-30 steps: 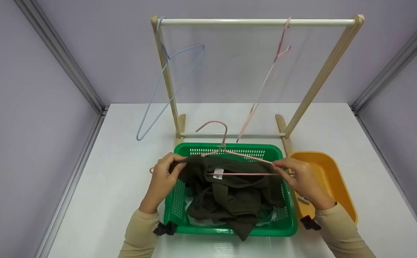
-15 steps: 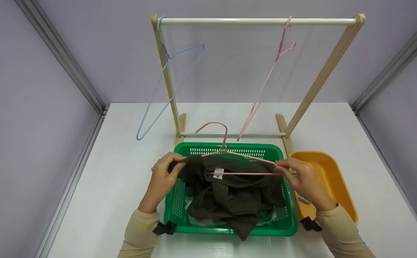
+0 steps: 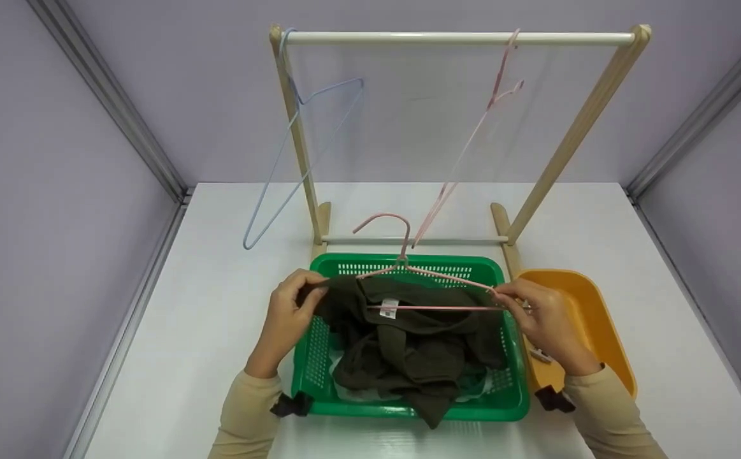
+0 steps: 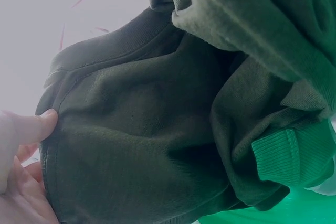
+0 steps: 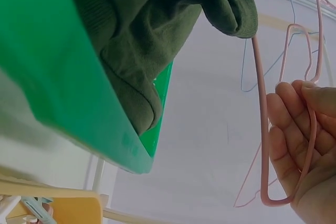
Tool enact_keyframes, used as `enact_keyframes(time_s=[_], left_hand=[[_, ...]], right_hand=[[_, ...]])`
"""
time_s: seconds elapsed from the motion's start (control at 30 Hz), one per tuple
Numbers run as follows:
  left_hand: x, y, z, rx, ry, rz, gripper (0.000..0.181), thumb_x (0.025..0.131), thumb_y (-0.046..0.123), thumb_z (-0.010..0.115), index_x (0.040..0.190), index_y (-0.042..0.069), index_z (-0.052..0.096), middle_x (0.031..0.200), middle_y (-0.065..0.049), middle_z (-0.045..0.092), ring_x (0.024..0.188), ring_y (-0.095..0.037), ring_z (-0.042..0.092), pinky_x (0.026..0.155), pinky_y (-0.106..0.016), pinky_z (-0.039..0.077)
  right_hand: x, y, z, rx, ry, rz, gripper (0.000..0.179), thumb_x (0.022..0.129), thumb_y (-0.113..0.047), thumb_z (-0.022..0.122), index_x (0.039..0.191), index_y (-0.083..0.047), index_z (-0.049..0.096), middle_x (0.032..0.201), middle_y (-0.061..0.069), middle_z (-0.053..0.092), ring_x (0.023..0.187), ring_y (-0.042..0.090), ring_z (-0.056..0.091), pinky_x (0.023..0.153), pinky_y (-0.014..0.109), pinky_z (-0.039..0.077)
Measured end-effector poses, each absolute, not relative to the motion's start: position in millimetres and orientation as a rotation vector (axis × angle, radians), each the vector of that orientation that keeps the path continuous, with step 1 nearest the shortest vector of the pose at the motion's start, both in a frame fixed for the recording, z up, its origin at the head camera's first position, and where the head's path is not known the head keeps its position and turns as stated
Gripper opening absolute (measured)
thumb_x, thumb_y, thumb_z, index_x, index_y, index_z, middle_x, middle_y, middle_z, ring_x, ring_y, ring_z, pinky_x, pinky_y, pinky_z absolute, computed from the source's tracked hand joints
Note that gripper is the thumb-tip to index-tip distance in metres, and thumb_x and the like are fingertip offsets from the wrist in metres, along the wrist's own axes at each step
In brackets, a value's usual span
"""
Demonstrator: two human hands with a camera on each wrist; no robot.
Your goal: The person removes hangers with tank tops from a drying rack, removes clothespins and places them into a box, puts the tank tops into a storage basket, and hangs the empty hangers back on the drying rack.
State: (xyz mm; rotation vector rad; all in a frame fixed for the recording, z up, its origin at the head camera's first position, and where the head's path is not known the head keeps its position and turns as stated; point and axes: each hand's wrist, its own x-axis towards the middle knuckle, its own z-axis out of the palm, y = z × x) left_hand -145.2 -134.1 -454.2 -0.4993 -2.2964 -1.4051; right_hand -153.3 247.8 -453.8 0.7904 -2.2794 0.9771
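Note:
A dark green knit garment point(image 3: 418, 360) with a white label point(image 3: 388, 308) lies bunched over the green basket point(image 3: 408, 411). Its upper left edge is pinched between thumb and fingers of my left hand point(image 3: 290, 319); the left wrist view shows the thumb on the cloth point(image 4: 131, 114). My right hand point(image 3: 545, 322) holds a pink hanger point(image 3: 440, 308) near its right end. The hanger's left part runs into the garment and is hidden there, while its hook stands up over the basket's back rim. In the right wrist view the hanger's rounded end point(image 5: 264, 129) crosses my palm.
Behind the basket stands a rack with a white rail point(image 3: 402, 39). A blue hanger point(image 3: 271, 172) hangs at its left, another pink hanger point(image 3: 472, 137) toward its right. An orange bin point(image 3: 606, 325) with several clips point(image 5: 37, 208) stands right of the basket.
The held pink hanger has shifted slightly right with my right hand, and its left tip no longer shows beyond my left hand. The hanging pink hanger sways a little.

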Motion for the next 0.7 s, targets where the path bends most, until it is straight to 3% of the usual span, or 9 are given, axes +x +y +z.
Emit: enact_keyframes(time_s=[0.23,0.7], left_hand=[[-143.6,-136.0,-453.0,-0.44,-2.334,-1.405,0.005,0.093,0.009,0.062,0.095,0.007,0.066,0.096,-0.006,0.068,0.088,-0.009,0.061,0.077,-0.024,0.05],[-144.3,-140.4,-455.3,-0.218,-2.394,-1.493,0.011,0.095,0.011,0.06,0.101,0.004,0.065,0.098,-0.01,0.067,0.086,-0.006,0.056,0.077,-0.02,0.048]], right_hand=[[-153.7,252.5,-454.0,0.777,-2.297,0.963,0.021,0.073,0.013,0.073,0.087,-0.003,0.072,0.077,0.006,0.07,0.066,0.005,0.056,0.069,0.003,0.045],[-150.6,267.9,-451.3,0.78,-2.271,1.031,0.024,0.072,0.018,0.071,0.087,-0.001,0.072,0.077,0.012,0.069,0.074,-0.001,0.063,0.074,0.0,0.047]])
